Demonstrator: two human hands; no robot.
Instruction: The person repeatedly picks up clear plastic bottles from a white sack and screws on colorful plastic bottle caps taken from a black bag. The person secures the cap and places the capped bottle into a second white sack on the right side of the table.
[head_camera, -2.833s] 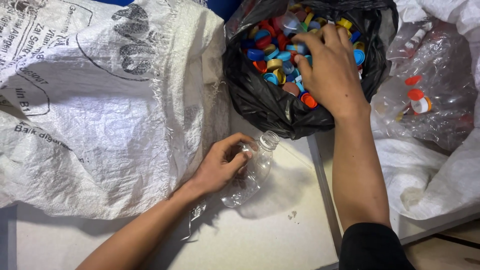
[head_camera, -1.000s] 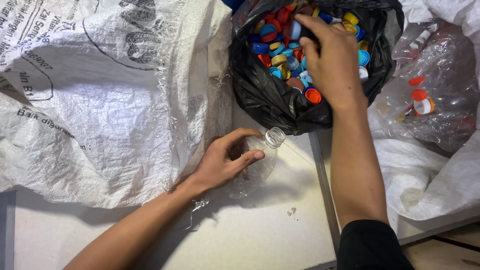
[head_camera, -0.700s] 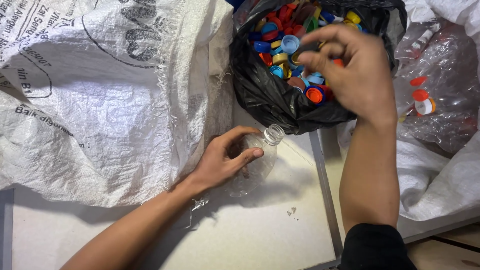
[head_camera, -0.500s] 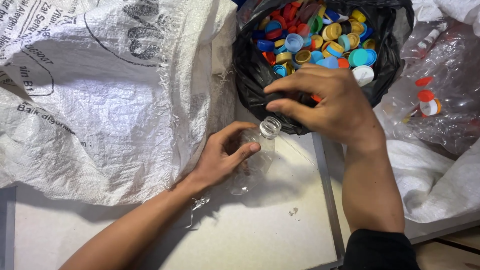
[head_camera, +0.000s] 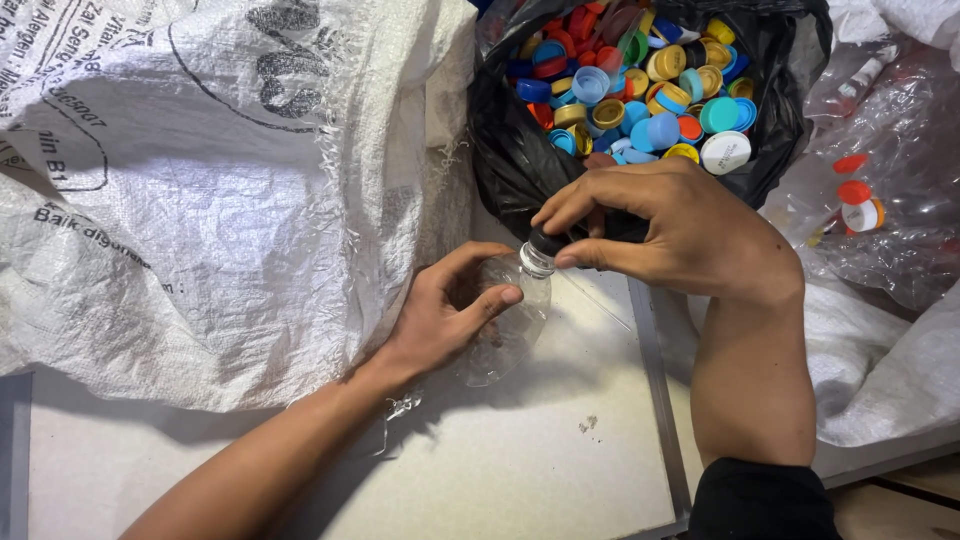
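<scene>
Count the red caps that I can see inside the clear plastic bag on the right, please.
2: one red cap higher up, another red cap just below it, on a white piece, in the clear bag. More may be hidden in the folds.

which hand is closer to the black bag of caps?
Right. The right hand pinches a dark cap on the clear bottle right against the black bag; the left hand grips the bottle's body lower down, further from it.
</scene>
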